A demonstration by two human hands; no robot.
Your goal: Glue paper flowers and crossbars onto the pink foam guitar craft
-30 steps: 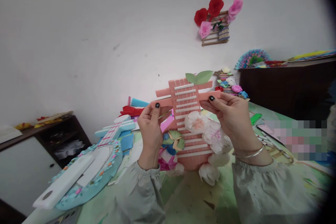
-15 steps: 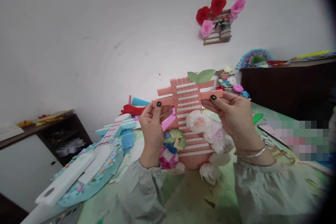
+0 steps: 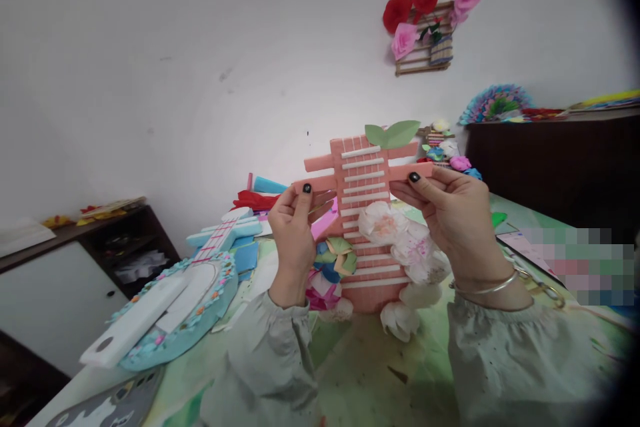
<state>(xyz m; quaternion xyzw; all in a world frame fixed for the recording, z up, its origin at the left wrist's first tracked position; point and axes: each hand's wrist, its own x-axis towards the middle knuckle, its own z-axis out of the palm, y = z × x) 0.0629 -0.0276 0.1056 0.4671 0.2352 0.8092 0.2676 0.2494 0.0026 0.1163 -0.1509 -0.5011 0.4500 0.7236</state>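
Note:
A pink paper instrument model (image 3: 367, 295) stands upright on the table, with white strips across its front and two green leaves (image 3: 392, 135) at its top. My left hand (image 3: 295, 240) pinches the lower left peg, thumb in front. The lower right peg is between the thumb and fingers of my right hand (image 3: 457, 223). White paper flowers (image 3: 415, 250) cover the model's lower right side. Green, blue and magenta paper flowers (image 3: 333, 263) sit at its lower left.
On the left lies a light blue instrument model (image 3: 220, 317) with a white strip. A phone (image 3: 113, 403) is at the front left edge. Behind are red paper (image 3: 255, 200), a dark cabinet (image 3: 550, 167) and a wall decoration (image 3: 425, 70).
The view has shifted slightly, so the wall decoration sits higher and further right. Both hands still hold the same two pegs, and the model stays upright between them.

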